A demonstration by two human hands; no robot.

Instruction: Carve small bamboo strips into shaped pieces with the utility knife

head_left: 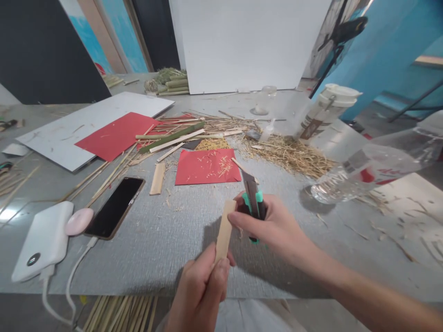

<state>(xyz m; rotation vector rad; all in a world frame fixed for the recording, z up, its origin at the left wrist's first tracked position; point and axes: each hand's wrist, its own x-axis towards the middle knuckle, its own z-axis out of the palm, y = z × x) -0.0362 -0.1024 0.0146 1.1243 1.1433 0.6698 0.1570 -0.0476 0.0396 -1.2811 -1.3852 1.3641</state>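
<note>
Head view: I see a gray tabletop strewn with straw; above it, my right hand has its fingers closed around a utility knife; my left fingers pinch a wood strip, its far end touching my right fingers.

The hands hide the lower end of the wooden strip and part of the cutter's handle. Right of them, the picture's edge cuts off the clear bottle; below, it crops both forearms.
</note>
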